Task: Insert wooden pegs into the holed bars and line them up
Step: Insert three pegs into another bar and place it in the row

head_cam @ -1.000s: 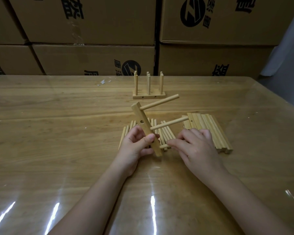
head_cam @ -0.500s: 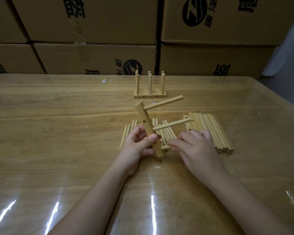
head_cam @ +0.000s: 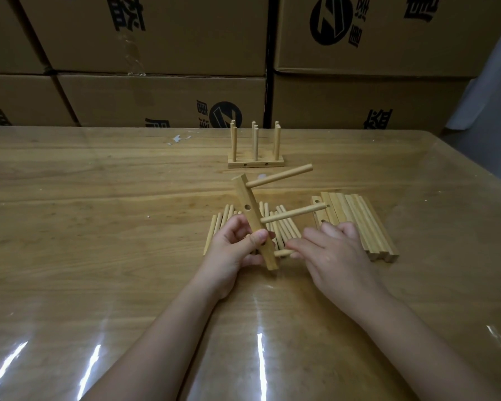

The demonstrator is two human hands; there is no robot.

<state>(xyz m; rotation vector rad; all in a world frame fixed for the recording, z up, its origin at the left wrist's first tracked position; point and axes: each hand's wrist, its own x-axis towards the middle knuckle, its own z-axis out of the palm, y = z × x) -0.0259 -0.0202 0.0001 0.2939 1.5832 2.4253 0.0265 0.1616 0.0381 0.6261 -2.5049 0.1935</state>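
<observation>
My left hand [head_cam: 237,247] grips a holed wooden bar [head_cam: 250,212] near its lower end, held tilted above the table. Two pegs stick out of it to the right: an upper peg [head_cam: 281,175] and a middle peg [head_cam: 294,214]. My right hand [head_cam: 330,250] pinches a third peg [head_cam: 282,252] whose tip meets the bar's lower end. Loose pegs [head_cam: 220,224] lie in a row on the table behind my hands. A stack of holed bars [head_cam: 356,218] lies to the right, partly under my right hand.
Finished bars with upright pegs [head_cam: 255,162] stand at the back of the wooden table [head_cam: 99,227], which has a glossy clear cover. Cardboard boxes [head_cam: 156,94] form a wall behind. The table's right edge [head_cam: 480,183] runs diagonally.
The bar and both hands have barely shifted. The right hand still holds the third peg at the bar's lower end.
</observation>
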